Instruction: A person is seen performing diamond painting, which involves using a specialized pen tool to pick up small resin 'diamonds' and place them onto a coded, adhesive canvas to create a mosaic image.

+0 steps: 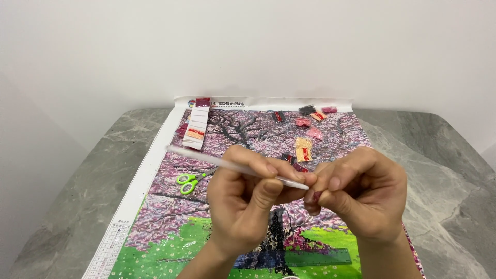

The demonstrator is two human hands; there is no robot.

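Note:
My left hand [243, 201] grips a thin white pen-like tool [206, 159] that slants up to the left. Its tip meets the fingers of my right hand [361, 194], which pinch a small pink object [316, 196] against it. Both hands hover over a diamond-painting canvas [165, 222] showing a pink blossom tree on green grass, spread on a grey marble table [77, 196]. What the right fingers pinch is mostly hidden.
Green-handled scissors [190, 181] lie on the canvas left of my hands. Several small bags of beads [305, 121] are scattered near the canvas top. A paper strip with colour samples [197, 124] lies at top left. A green ruler [320, 257] rests near the bottom. A white wall stands behind.

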